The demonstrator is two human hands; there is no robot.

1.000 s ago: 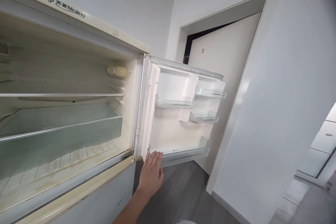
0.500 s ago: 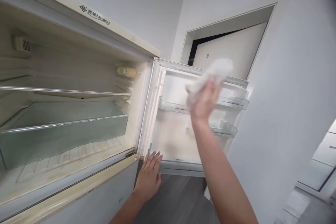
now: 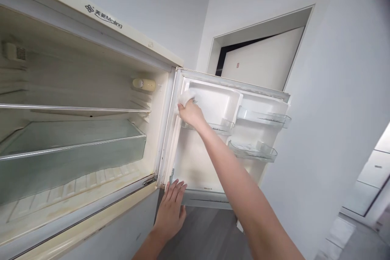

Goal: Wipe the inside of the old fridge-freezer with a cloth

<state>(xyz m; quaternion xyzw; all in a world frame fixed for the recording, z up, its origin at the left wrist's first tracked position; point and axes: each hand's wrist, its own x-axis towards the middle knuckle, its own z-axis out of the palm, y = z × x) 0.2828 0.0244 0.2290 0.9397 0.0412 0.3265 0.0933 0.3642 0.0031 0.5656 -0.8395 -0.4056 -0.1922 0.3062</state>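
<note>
A cream fridge [image 3: 91, 20] stands with its upper door [image 3: 195, 158] swung open to the right. My right hand [image 3: 190, 113] is closed on a white cloth [image 3: 185, 97] and presses it against the upper left corner of the door's inner lining, just above a clear door bin [image 3: 219, 126]. My left hand [image 3: 170, 209] lies flat with fingers stretched out, touching the bottom edge of the door near its hinge.
Inside the fridge are a glass shelf [image 3: 76, 109] and a clear drawer [image 3: 73, 158]. More clear bins [image 3: 262, 118] hang on the door. A white wall [image 3: 329, 109] stands right of the door, a doorway [image 3: 258, 57] behind it. Grey floor [image 3: 207, 235] lies below.
My right hand came into view with the cloth, first raised in front of the door, then moved left and down onto the door's upper left corner. The left hand stayed put.
</note>
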